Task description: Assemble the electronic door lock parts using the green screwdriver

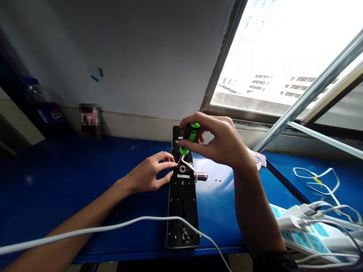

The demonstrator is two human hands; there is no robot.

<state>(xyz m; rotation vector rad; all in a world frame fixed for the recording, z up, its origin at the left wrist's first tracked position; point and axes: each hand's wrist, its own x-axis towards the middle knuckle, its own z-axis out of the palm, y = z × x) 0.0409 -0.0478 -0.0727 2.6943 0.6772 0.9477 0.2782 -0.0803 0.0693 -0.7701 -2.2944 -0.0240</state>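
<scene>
A long black door lock panel (pixel 183 192) lies lengthwise on the blue table, its inner side with screw holes and a round fitting facing up. My right hand (pixel 214 138) is closed around the green-and-black handle of a screwdriver (pixel 190 136). The tilted metal shaft points down at the panel, just above the round fitting; its tip is partly hidden by fingers. My left hand (pixel 155 170) reaches in from the left, fingers stretched and apart, fingertips at the panel's left edge near the screwdriver tip. A white cable (pixel 190 168) runs along the panel's right side, beside a shiny metal handle (pixel 202 176).
A white cord (pixel 124 225) crosses in front of my left forearm and the panel. A power strip (pixel 306 234) with several plugs sits at the lower right, near a loose white cable (pixel 320 181). A Pepsi bottle (pixel 47 109) stands at the far left. Wall and window border the back.
</scene>
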